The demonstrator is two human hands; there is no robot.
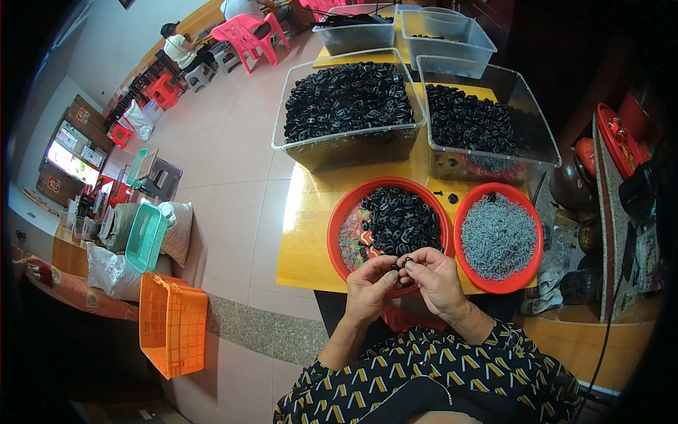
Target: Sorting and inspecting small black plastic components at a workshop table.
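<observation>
My left hand [371,288] and my right hand [439,283] meet over the near rim of a red basin [336,247]. Each one pinches at a small black plastic part [395,268] between thumb and fingertips; whether it is one part or two cannot be made out. Inside the basin lies a heap of black, oval, two-holed plastic pieces [401,219], with some of the patterned bottom showing at its left. Right beside my right hand stands a second red basin [538,244], full of small grey screw-like pieces [498,237].
Two large clear bins, a left one [347,132] and a right one [494,152], hold more black pieces on the yellow table [300,244]. Smaller clear bins [452,42] stand behind. An orange crate [173,325] is on the floor at left. People sit near pink chairs [248,35] far off.
</observation>
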